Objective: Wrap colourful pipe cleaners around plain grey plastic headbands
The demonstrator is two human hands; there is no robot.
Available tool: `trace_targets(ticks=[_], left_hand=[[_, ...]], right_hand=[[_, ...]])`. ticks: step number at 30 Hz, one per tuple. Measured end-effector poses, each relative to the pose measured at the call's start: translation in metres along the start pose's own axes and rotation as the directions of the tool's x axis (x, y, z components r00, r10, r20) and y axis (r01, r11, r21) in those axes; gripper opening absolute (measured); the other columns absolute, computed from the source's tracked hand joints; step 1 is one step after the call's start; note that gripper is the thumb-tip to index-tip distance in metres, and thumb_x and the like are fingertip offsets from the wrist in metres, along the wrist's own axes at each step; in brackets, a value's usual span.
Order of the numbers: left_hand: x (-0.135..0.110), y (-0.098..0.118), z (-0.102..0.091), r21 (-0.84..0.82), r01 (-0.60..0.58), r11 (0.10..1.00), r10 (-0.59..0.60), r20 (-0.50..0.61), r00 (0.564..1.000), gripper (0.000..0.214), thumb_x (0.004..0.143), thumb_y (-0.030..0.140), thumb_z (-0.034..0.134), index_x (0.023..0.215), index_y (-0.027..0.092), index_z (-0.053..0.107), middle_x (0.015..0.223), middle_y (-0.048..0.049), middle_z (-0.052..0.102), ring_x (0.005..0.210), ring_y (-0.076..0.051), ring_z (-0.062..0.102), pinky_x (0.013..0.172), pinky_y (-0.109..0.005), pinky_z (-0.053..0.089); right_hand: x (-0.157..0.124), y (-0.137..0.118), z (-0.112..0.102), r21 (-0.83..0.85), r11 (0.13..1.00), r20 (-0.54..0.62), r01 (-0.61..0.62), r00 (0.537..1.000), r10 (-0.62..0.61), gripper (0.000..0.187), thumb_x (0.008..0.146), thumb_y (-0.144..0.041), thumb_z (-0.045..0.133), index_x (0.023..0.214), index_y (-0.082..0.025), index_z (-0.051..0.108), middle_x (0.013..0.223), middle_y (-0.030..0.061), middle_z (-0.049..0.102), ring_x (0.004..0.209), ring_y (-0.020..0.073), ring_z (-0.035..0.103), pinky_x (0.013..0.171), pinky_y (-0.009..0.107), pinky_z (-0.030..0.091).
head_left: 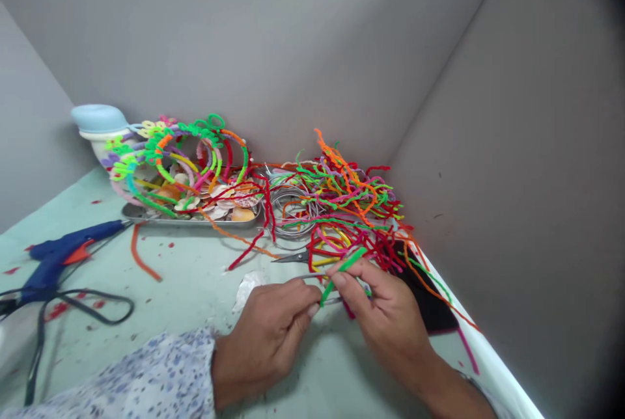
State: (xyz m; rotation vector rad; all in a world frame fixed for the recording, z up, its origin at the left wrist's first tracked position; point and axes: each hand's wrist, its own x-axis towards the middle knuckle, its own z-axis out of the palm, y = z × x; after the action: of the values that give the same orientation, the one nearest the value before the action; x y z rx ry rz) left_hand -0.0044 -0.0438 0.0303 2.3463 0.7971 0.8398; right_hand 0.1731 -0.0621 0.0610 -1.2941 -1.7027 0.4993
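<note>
Thumb and fingers of my left hand (273,321) are closed on a thin grey wire loop (312,275), close to the lower end of a bright green pipe cleaner (355,257). My right hand (390,315) pinches that pipe cleaner between thumb and forefinger, its upper end sticking out past the fingertips. It crosses the wire at a slant; whether it is wound round is hidden by the fingers. Just beyond lie scissors with red and yellow handles (312,256). A crumpled whitish piece (249,287) rests beside my left hand.
At the back left, a metal tray (215,231) holds shells, with colourful wrapped hoops (195,146) above it. A light-blue-capped bottle (100,121) stands behind. Coiled wire (293,227) and a pipe cleaner heap (351,191) lie centrally. A corded blue glue gun (63,256) lies left, a black flat object (434,305) right.
</note>
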Motion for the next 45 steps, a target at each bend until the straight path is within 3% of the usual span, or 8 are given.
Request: trace_targets(ticks=[7, 15, 27, 34, 39, 45], left_hand=[[0.001, 0.001, -0.001, -0.107, 0.037, 0.994, -0.038, -0.007, 0.999, 0.018, 0.095, 0.02, 0.037, 0.086, 0.018, 0.052, 0.076, -0.0012, 0.054, 0.071, -0.013, 0.05, 0.065, -0.024, 0.035], [0.003, 0.004, -0.005, -0.185, 0.117, 0.976, -0.117, 0.01, 0.993, 0.023, 0.096, 0.023, 0.036, 0.086, 0.018, 0.056, 0.075, -0.001, 0.054, 0.071, -0.014, 0.051, 0.066, -0.024, 0.036], [0.007, 0.003, -0.007, -0.335, 0.194, 0.922, -0.222, -0.047, 0.974, 0.022, 0.095, 0.025, 0.04, 0.089, 0.018, 0.06, 0.08, 0.0, 0.06, 0.075, -0.013, 0.054, 0.069, -0.021, 0.041], [0.006, 0.0, -0.005, -0.348, 0.225, 0.91, -0.261, -0.062, 0.963, 0.022, 0.095, 0.028, 0.039, 0.093, 0.018, 0.059, 0.083, -0.0019, 0.062, 0.076, -0.015, 0.056, 0.07, -0.024, 0.044], [0.005, 0.0, -0.005, -0.314, 0.169, 0.934, -0.21, -0.101, 0.972, 0.021, 0.095, 0.021, 0.041, 0.103, 0.02, 0.06, 0.089, -0.0017, 0.064, 0.081, -0.014, 0.058, 0.075, -0.023, 0.044], [0.006, 0.0, -0.006, -0.275, 0.148, 0.95, -0.189, -0.127, 0.974, 0.022, 0.094, 0.02, 0.042, 0.102, 0.02, 0.063, 0.088, -0.0026, 0.064, 0.081, -0.015, 0.058, 0.073, -0.023, 0.044]], right_hand=[[-0.005, -0.002, -0.001, 0.022, 0.996, -0.01, 0.081, 0.997, -0.081, 0.019, 0.091, -0.027, 0.054, 0.076, -0.02, 0.064, 0.071, 0.0012, 0.065, 0.069, 0.0162, 0.061, 0.065, 0.027, 0.048], [-0.005, 0.003, -0.002, 0.092, 0.955, -0.004, 0.281, 0.959, -0.282, 0.012, 0.088, -0.016, 0.056, 0.089, -0.022, 0.067, 0.079, 0.0033, 0.068, 0.074, 0.0174, 0.064, 0.069, 0.03, 0.05], [0.002, 0.02, -0.006, 0.067, 0.826, 0.137, 0.559, 0.815, -0.563, 0.024, 0.083, -0.009, 0.055, 0.101, -0.022, 0.061, 0.087, 0.0057, 0.072, 0.086, 0.0209, 0.067, 0.081, 0.04, 0.051], [0.003, 0.024, -0.007, -0.006, 0.773, 0.171, 0.635, 0.762, -0.625, 0.025, 0.082, -0.011, 0.058, 0.104, -0.023, 0.061, 0.093, 0.0068, 0.074, 0.094, 0.0221, 0.068, 0.084, 0.041, 0.052], [0.003, 0.025, -0.007, -0.01, 0.766, 0.16, 0.643, 0.757, -0.633, 0.027, 0.082, -0.011, 0.059, 0.106, -0.023, 0.061, 0.095, 0.0072, 0.074, 0.096, 0.0224, 0.067, 0.083, 0.042, 0.053], [0.003, 0.024, -0.006, 0.01, 0.774, 0.15, 0.633, 0.764, -0.627, 0.03, 0.08, -0.01, 0.062, 0.106, -0.024, 0.06, 0.094, 0.0064, 0.073, 0.095, 0.0221, 0.067, 0.082, 0.041, 0.054]])
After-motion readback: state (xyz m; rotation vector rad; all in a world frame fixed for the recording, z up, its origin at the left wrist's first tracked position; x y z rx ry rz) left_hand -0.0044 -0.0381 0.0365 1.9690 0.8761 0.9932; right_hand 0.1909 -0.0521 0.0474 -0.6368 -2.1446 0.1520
